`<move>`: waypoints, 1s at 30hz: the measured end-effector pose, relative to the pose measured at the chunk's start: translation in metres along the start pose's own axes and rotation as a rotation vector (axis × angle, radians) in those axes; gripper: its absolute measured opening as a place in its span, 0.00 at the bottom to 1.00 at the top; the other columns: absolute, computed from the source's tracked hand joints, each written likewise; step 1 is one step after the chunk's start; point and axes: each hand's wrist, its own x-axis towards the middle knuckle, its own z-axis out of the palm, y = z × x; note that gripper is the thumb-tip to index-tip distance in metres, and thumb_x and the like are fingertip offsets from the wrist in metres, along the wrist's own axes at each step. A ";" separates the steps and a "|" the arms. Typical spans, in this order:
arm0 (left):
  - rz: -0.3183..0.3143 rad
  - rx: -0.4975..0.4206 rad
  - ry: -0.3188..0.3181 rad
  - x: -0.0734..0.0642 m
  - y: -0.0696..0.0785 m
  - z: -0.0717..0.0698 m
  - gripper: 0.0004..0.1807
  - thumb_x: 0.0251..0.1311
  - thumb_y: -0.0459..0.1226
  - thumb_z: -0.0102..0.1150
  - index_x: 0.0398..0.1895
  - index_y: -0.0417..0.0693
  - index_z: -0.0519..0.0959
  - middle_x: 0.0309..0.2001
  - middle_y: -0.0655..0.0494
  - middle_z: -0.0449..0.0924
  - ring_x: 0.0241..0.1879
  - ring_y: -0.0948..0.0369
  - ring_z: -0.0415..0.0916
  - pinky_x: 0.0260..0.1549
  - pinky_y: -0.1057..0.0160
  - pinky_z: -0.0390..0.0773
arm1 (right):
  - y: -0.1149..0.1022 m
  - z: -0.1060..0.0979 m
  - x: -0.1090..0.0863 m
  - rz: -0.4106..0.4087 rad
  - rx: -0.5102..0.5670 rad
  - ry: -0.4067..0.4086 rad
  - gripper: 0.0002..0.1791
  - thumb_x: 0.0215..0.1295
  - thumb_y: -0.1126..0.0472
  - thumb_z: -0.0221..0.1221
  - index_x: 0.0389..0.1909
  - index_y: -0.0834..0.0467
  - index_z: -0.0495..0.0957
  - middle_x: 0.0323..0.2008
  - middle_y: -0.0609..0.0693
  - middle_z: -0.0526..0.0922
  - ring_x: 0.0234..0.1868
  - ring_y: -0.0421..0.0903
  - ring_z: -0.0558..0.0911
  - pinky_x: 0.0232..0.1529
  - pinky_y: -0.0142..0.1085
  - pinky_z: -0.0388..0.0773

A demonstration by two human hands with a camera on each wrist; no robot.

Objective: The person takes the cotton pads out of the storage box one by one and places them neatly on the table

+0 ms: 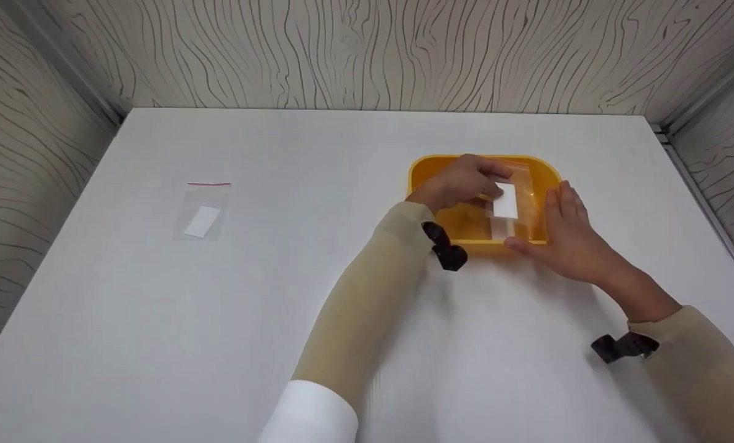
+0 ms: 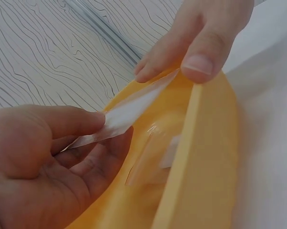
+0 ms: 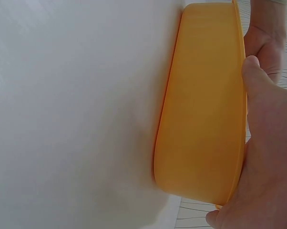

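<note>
Over yellow tub (image 1: 478, 248), curled left fingers (image 2: 112, 155)

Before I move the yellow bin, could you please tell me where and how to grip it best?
I'd pinch the yellow bin by its rim at both short ends, coming from left and right: it stands open side up, longer sideways, with raised walls.

i see a white surface (image 1: 268, 295) on my feed, with a yellow-orange tub (image 3: 203, 105) standing on it toward the far right. well apart on the left, i make out a clear, red-edged bag (image 1: 203, 195) lying flat, a white slip (image 1: 202, 222) inside.
</note>
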 end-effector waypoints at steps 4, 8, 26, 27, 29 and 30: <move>0.017 0.006 -0.009 -0.002 0.000 -0.004 0.16 0.66 0.26 0.62 0.52 0.52 0.84 0.45 0.62 0.83 0.43 0.59 0.79 0.45 0.64 0.84 | 0.000 0.000 0.000 -0.002 -0.001 0.002 0.72 0.64 0.28 0.58 0.74 0.72 0.21 0.75 0.71 0.17 0.76 0.71 0.26 0.67 0.73 0.50; 0.032 0.020 -0.002 -0.003 -0.001 -0.007 0.17 0.65 0.27 0.63 0.52 0.54 0.84 0.47 0.64 0.82 0.44 0.60 0.79 0.47 0.64 0.84 | 0.000 0.000 0.000 0.008 -0.012 -0.004 0.72 0.64 0.28 0.58 0.74 0.73 0.21 0.75 0.71 0.17 0.76 0.71 0.26 0.67 0.73 0.50; 0.029 -0.045 0.001 -0.010 -0.005 -0.029 0.20 0.64 0.26 0.64 0.56 0.53 0.83 0.48 0.62 0.83 0.43 0.58 0.80 0.43 0.66 0.85 | 0.000 0.000 0.002 0.012 -0.004 -0.016 0.72 0.64 0.28 0.58 0.74 0.74 0.22 0.75 0.71 0.15 0.76 0.70 0.22 0.71 0.70 0.42; 0.035 -0.046 -0.002 -0.011 -0.005 -0.030 0.20 0.64 0.26 0.64 0.57 0.53 0.83 0.48 0.62 0.83 0.43 0.58 0.80 0.43 0.66 0.85 | 0.000 0.000 0.002 0.011 -0.004 -0.015 0.72 0.64 0.28 0.58 0.74 0.74 0.22 0.75 0.71 0.15 0.76 0.70 0.22 0.71 0.70 0.42; 0.045 -0.042 -0.003 -0.012 -0.006 -0.032 0.21 0.64 0.26 0.65 0.57 0.53 0.83 0.48 0.62 0.83 0.44 0.58 0.79 0.44 0.66 0.85 | 0.001 0.000 0.002 0.010 -0.004 -0.015 0.72 0.64 0.28 0.58 0.74 0.74 0.22 0.75 0.70 0.15 0.76 0.70 0.23 0.71 0.70 0.43; 0.052 -0.037 -0.003 -0.012 -0.007 -0.032 0.21 0.64 0.27 0.65 0.57 0.53 0.83 0.49 0.62 0.82 0.44 0.58 0.80 0.44 0.67 0.84 | 0.001 0.000 0.002 0.010 -0.006 -0.015 0.72 0.64 0.28 0.58 0.74 0.74 0.22 0.75 0.70 0.15 0.76 0.70 0.23 0.71 0.70 0.43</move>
